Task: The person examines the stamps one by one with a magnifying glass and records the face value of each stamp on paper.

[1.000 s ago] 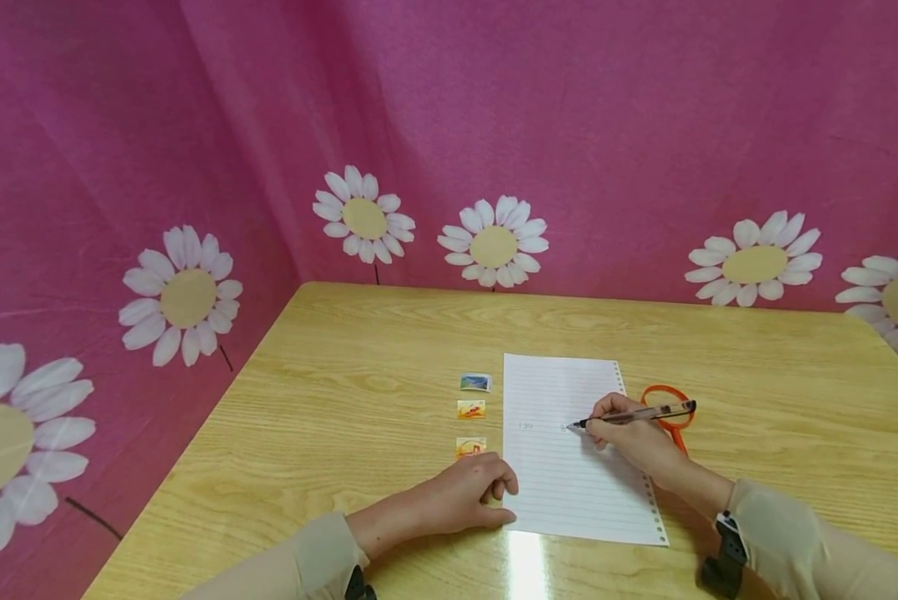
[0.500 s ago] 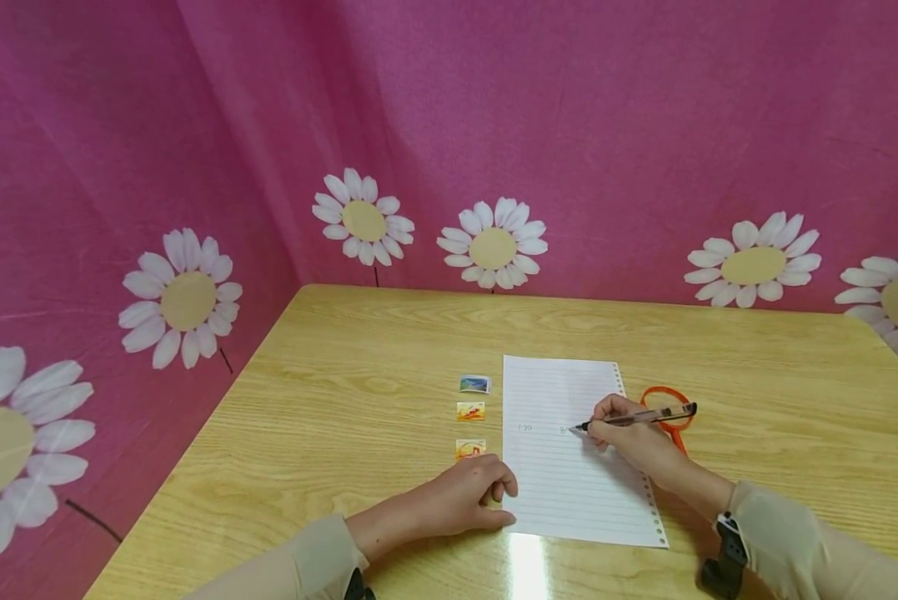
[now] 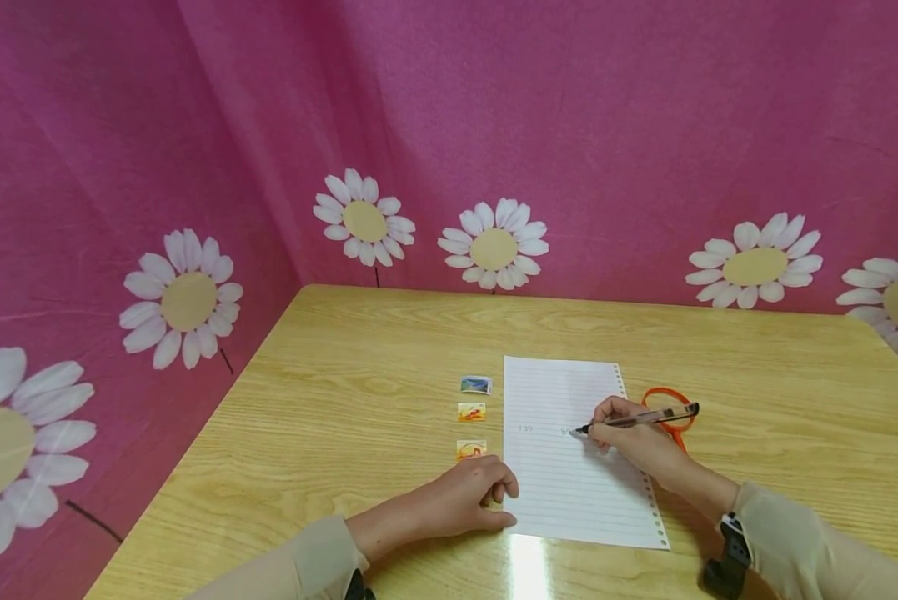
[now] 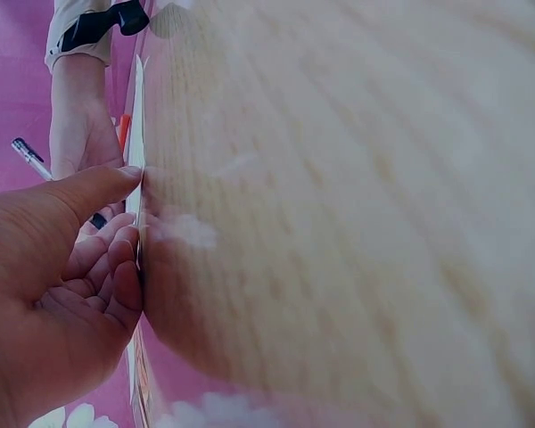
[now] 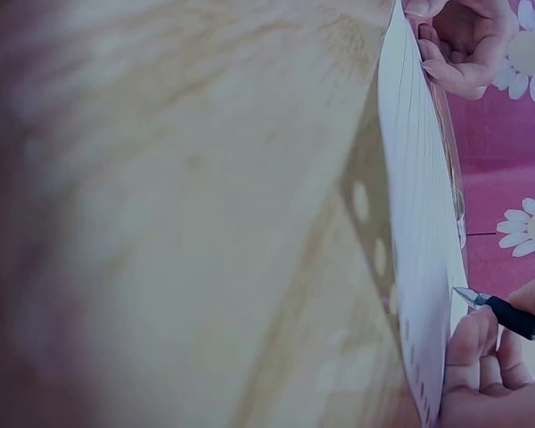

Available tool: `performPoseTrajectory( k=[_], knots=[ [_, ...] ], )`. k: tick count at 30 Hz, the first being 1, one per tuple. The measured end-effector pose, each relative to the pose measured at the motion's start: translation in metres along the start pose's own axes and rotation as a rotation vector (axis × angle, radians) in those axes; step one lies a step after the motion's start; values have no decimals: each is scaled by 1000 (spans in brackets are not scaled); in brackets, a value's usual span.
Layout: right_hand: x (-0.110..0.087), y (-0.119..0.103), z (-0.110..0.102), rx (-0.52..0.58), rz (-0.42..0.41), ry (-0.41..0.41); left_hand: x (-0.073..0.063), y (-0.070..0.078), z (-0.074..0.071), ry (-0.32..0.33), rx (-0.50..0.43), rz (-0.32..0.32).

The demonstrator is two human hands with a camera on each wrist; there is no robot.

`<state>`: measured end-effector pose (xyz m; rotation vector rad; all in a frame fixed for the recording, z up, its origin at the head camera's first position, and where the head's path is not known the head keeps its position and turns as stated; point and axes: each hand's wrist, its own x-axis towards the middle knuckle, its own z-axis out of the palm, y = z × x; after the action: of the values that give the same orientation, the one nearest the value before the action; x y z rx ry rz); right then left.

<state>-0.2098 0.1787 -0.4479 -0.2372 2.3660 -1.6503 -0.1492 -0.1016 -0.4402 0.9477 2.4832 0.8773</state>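
A lined sheet of paper (image 3: pixel 554 492), punched with holes along its right edge, lies on the table. My right hand (image 3: pixel 644 443) pinches a black-gripped pen (image 3: pixel 669 412), its tip at the paper beside small handwriting. More writing that looks like "1.20" stands further left on the same line. The pen's metal tip (image 5: pixel 465 292) meets the sheet in the right wrist view. My left hand (image 3: pixel 464 496) rests at the sheet's lower left edge, fingers loosely curled and thumb (image 4: pixel 116 183) on the paper. Beside the sheet lie a blue-green stamp-like picture (image 3: pixel 476 384) and two yellow ones (image 3: pixel 471 412).
An orange-rimmed magnifying glass (image 3: pixel 662 389) lies right of the paper, partly behind my right hand. The wooden table (image 3: pixel 328 400) extends to a pink curtain (image 3: pixel 584 125) with printed daisies at the back and left. Dark straps (image 3: pixel 732 546) sit at both wrists.
The pen tip has shifted slightly right, and the handwriting at it has grown by a small mark. My left hand stays in place on the sheet's edge.
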Motion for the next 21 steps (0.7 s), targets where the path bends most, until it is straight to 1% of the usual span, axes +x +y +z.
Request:
performPoseTrajectory(
  k=[7, 14, 18, 21],
  knots=[
    [-1, 2, -2, -1, -28, -3, 1, 1, 0, 2, 12, 3],
    [-2, 4, -3, 33, -28, 16, 1, 2, -1, 1, 8, 9],
    [-1, 5, -2, 63, -13, 25, 1, 1, -2, 4, 2, 9],
    [-1, 5, -2, 79, 20, 32, 0, 1, -1, 3, -3, 9]
  ],
)
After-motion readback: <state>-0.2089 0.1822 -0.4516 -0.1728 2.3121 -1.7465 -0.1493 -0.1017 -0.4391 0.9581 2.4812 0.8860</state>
